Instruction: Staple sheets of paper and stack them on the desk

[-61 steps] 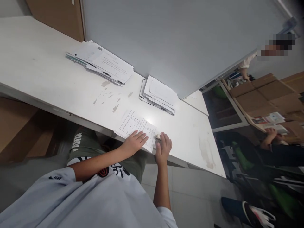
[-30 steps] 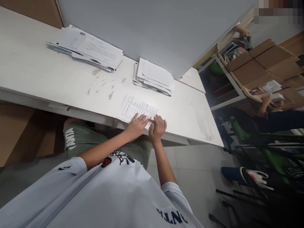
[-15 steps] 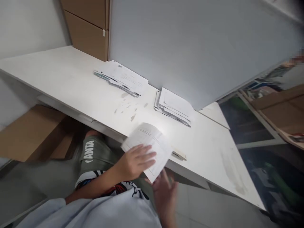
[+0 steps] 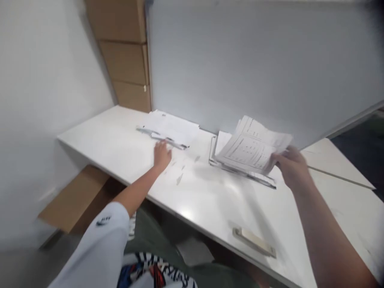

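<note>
My right hand [image 4: 291,168] holds a printed sheet of paper [image 4: 252,147] in the air, just above the right-hand stack of papers [image 4: 223,146] by the grey partition. My left hand [image 4: 162,155] reaches across the white desk [image 4: 120,148] and touches the near edge of the left-hand stack of papers [image 4: 171,129]; its fingers are blurred. A small flat beige bar, perhaps a ruler [image 4: 254,241], lies near the desk's front edge, between my arms.
A grey partition [image 4: 255,64] stands along the back of the desk. Cardboard boxes [image 4: 124,56] are piled at the far left corner, and another box [image 4: 75,200] sits on the floor under the desk. A second desk [image 4: 339,168] adjoins on the right.
The sheet has left the desk's front edge: my right hand took it and carried it up over the right stack. My left hand let go of it and reached to the left stack.
</note>
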Demonstrator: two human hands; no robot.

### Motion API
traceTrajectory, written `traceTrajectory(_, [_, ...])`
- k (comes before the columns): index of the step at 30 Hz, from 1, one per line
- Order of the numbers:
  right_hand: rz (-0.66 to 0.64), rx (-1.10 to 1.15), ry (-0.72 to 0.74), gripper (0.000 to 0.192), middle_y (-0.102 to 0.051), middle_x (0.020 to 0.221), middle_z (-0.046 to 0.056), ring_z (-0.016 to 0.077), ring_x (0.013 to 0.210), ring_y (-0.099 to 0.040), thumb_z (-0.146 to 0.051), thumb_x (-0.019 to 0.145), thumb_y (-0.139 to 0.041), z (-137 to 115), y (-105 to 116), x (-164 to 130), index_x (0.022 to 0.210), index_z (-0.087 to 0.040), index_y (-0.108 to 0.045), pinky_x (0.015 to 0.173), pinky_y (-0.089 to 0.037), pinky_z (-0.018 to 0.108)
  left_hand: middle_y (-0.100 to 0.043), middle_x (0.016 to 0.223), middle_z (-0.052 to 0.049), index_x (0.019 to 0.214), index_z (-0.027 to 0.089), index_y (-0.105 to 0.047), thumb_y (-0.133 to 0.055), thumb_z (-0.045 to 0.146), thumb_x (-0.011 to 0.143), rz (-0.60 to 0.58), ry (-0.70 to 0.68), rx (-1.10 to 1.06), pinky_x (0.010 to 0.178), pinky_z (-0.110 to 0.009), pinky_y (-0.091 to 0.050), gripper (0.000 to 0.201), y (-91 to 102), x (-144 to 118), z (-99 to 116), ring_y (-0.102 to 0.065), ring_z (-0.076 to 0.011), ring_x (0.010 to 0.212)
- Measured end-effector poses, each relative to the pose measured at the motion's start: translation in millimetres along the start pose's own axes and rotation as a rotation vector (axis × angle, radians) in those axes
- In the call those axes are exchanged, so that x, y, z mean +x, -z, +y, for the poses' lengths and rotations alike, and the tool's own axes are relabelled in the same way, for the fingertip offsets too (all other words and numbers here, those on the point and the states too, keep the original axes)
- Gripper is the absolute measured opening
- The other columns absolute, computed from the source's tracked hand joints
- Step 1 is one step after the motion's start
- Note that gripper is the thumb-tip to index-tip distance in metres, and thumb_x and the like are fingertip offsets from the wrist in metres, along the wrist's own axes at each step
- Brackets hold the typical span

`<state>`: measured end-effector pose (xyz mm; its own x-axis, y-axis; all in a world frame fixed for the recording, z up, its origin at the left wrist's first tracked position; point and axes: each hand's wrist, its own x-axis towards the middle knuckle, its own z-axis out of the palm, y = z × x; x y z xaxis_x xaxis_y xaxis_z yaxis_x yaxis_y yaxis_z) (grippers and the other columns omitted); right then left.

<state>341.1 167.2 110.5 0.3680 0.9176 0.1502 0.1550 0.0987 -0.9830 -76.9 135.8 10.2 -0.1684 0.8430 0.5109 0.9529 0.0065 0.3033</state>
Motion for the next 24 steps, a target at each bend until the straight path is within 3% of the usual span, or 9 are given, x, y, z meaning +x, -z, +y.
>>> traceTrajectory(2, [0.074, -0.234, -0.122, 0.053, -0.068, 0.116, 0.027, 0.0285, 0.098, -0.07, -0.008, 0.074, -0.069, 18, -10, 48, 0.126, -0.011, -0.063, 0.076, -0.045, 0.042, -0.053, 0.139, -0.03, 0.141, 0.003, -0.048, -0.048, 0.024, 0.092, 0.048, 0.197, 0.031, 0.108, -0.058, -0.04, 0.053, -24.2, 15, -14, -0.046, -0.0365, 0.136])
traceTrajectory(5, [0.134, -0.567, -0.104, 0.062, -0.063, 0.121, 0.034, 0.0351, 0.116, -0.063, 0.002, 0.072, -0.064, 55, -19, 85, 0.134, -0.005, -0.058, 0.081, -0.041, 0.043, -0.053, 0.14, -0.027, 0.136, 0.006, -0.054, -0.049, 0.028, 0.091, 0.016, 0.182, 0.047, 0.11, -0.059, -0.037, 0.05, -43.8, 14, -24, -0.044, -0.0371, 0.138])
traceTrajectory(9, [0.07, -0.826, -0.028, 0.057, -0.062, 0.119, 0.037, 0.0434, 0.122, -0.057, -0.001, 0.077, -0.062, 79, -24, 90, 0.134, -0.002, -0.057, 0.085, -0.038, 0.049, -0.047, 0.147, -0.024, 0.138, 0.008, -0.054, -0.044, 0.03, 0.092, -0.055, 0.186, 0.062, 0.113, -0.061, -0.032, 0.052, -37.4, 9, -17, -0.038, -0.0373, 0.142])
traceTrajectory(14, [0.109, -1.081, 0.26, 0.058, -0.053, 0.131, 0.037, 0.0428, 0.124, -0.053, -0.01, 0.087, -0.051, 50, -43, 72, 0.144, -0.001, -0.044, 0.088, -0.042, 0.05, -0.031, 0.16, -0.014, 0.15, 0.008, -0.041, -0.037, 0.033, 0.096, -0.3, 0.318, 0.148, 0.123, -0.048, -0.018, 0.06, -14.8, 14, 1, -0.022, -0.0302, 0.15])
traceTrajectory(16, [0.014, -1.111, 0.434, 0.056, -0.054, 0.134, 0.031, 0.0401, 0.121, -0.055, -0.012, 0.088, -0.046, 37, -70, 56, 0.144, -0.004, -0.046, 0.09, -0.045, 0.048, -0.028, 0.161, -0.012, 0.152, 0.009, -0.038, -0.035, 0.034, 0.096, -0.35, 0.325, 0.16, 0.124, -0.046, -0.016, 0.061, -10.7, 14, 5, -0.018, -0.0292, 0.151])
traceTrajectory(20, [-0.438, -1.058, 0.771, 0.049, -0.058, 0.137, 0.019, 0.0351, 0.12, -0.056, -0.028, 0.093, -0.047, 25, -162, 11, 0.14, -0.013, -0.05, 0.098, -0.047, 0.048, -0.026, 0.162, -0.013, 0.152, 0.008, -0.036, -0.033, 0.035, 0.097, -0.355, 0.311, 0.172, 0.124, -0.046, -0.014, 0.062, -9.5, 12, 8, -0.017, -0.0301, 0.152])
traceTrajectory(24, [-0.699, -1.094, 0.888, 0.066, -0.039, 0.155, 0.018, 0.0348, 0.14, -0.04, -0.045, 0.093, -0.052, 28, -248, -16, 0.148, -0.012, -0.038, 0.109, -0.039, 0.047, -0.027, 0.161, -0.014, 0.152, 0.006, -0.036, -0.033, 0.035, 0.097, -0.346, 0.308, 0.171, 0.124, -0.047, -0.013, 0.063, -9.7, 11, 9, -0.017, -0.0313, 0.151])
